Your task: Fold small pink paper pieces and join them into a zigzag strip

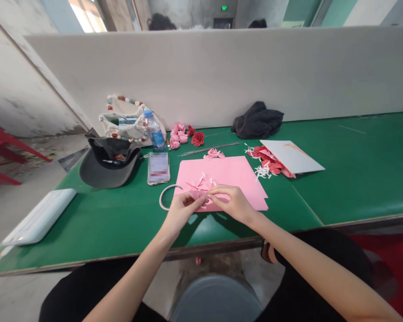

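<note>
Hands (181,209) (233,203) pinch ppr (197,194); bag (122,130) w/ pkt (127,121)

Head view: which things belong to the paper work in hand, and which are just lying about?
Seemingly part of the work:
- left hand and right hand, fingers together at a small pink paper piece
- pink sheets
- red flowers
- pink flowers

Probably just lying about:
- cap
- bottle
- beaded bag
- dark cloth

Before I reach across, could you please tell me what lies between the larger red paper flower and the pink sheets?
In the head view, thin grey rods, perhaps wires, lie between the larger red paper flower and the pink sheets.
</note>
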A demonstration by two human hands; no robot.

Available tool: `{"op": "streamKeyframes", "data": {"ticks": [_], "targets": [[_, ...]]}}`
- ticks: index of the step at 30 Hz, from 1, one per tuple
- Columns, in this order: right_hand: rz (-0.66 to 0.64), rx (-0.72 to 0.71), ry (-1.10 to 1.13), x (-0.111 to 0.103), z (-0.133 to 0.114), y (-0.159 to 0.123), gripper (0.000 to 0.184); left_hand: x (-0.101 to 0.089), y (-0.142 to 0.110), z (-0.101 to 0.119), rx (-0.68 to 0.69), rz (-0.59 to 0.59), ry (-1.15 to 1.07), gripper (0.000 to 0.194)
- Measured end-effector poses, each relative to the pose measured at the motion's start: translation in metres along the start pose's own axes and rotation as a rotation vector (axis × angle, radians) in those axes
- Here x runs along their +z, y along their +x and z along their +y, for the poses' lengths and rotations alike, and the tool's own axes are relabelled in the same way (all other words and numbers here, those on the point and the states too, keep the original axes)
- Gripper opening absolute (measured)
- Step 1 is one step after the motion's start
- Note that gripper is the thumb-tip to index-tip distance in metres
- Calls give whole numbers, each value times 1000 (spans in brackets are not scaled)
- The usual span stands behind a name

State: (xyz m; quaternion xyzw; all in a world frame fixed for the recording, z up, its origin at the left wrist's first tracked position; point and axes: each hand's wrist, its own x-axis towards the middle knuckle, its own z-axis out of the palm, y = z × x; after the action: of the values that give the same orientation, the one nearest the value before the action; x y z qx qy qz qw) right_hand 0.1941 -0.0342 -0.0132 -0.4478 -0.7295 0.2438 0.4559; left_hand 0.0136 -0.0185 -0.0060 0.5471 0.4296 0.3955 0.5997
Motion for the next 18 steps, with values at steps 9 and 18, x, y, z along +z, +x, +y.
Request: {"op": "streamKeyframes", "data": {"ticks": [9,18], "targets": [[33,-332,-415,-7,3,4,17,2,1,2,-19,11,-30,26],[204,433,-856,-126,56,27,18,2,-1,5,14,-12,-27,26]]}}
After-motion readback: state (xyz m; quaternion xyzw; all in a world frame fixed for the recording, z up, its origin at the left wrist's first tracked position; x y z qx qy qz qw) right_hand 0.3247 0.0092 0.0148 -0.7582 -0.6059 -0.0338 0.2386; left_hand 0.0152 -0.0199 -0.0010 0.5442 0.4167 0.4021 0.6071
